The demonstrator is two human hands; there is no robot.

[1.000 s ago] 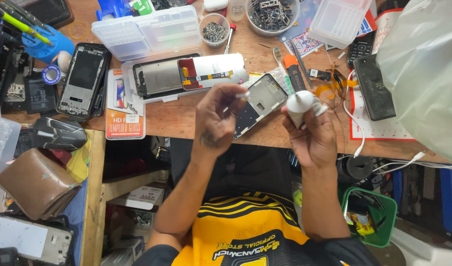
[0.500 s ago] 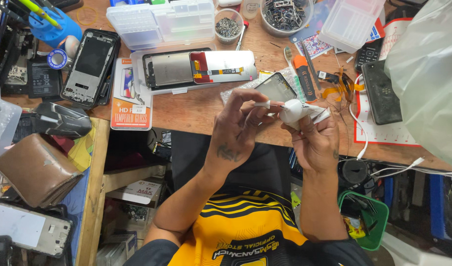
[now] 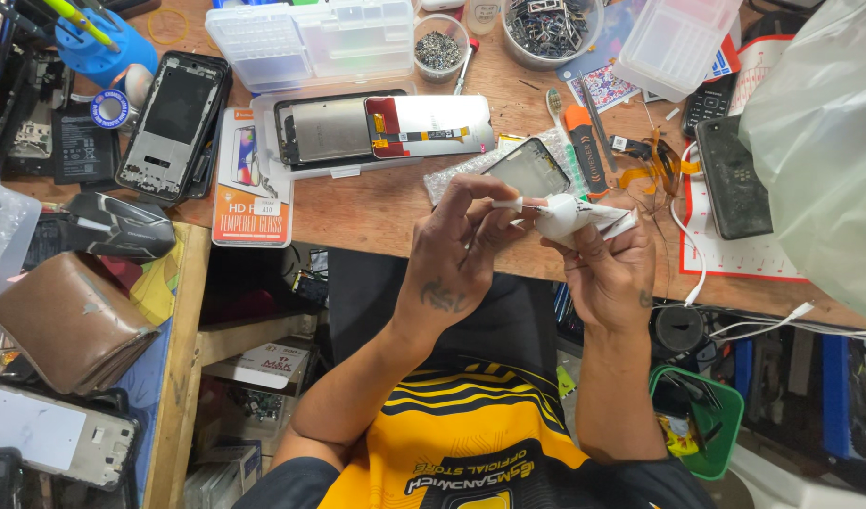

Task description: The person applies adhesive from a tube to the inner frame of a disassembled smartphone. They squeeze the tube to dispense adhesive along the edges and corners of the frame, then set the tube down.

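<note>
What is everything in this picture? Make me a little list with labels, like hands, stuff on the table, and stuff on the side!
left hand: pinches a thin white stick at the tip of the tube
right hand: grips a small white tube
under the hands: a phone part on bubble wrap, lying on the wooden table
middle of table: an opened phone with its screen part lifted
back of table: clear plastic boxes, a cup of small screws
left side: black mouse, brown wallet
right side: black phone, white cable
</note>
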